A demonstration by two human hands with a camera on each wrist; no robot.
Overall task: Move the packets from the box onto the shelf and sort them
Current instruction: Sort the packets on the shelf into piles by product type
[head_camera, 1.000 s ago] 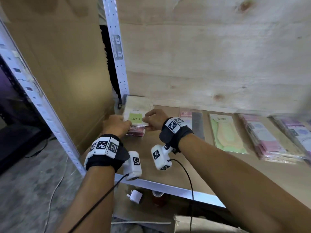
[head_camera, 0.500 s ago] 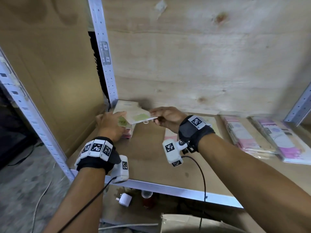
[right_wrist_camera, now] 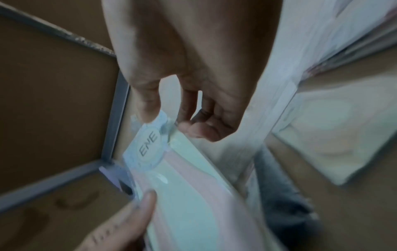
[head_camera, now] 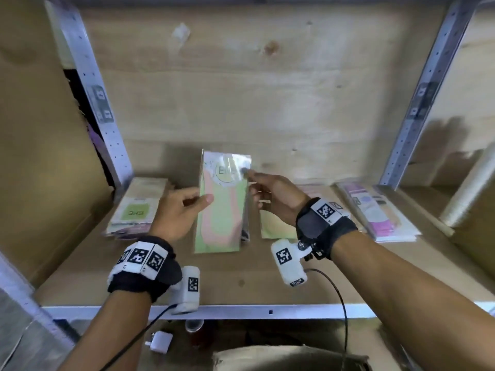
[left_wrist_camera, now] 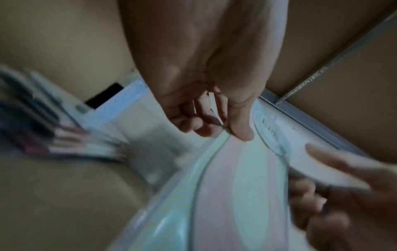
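A green-and-pink packet [head_camera: 222, 210] with a round ENE label stands upright over the middle of the wooden shelf [head_camera: 241, 285]. My left hand [head_camera: 199, 203] pinches its left edge, thumb on the front. My right hand [head_camera: 254, 183] pinches its top right corner by the label. The left wrist view shows my left thumb [left_wrist_camera: 242, 132] pressed on the packet [left_wrist_camera: 236, 186]. In the right wrist view my right fingers [right_wrist_camera: 193, 132] close on the packet [right_wrist_camera: 193, 195] beside the label. A stack of packets [head_camera: 136, 210] lies at the shelf's left end.
A yellow-green packet [head_camera: 276, 226] lies flat behind my right wrist, and pink-purple packets [head_camera: 375, 210] lie further right. A pale roll [head_camera: 471, 188] leans at the far right. Metal uprights [head_camera: 107, 124] frame the bay. A cardboard box [head_camera: 289, 357] and a white charger [head_camera: 160, 342] sit below.
The packet has come off the left stack, swung upright and moved right to the shelf's middle. Both hands moved with it, still gripping it.
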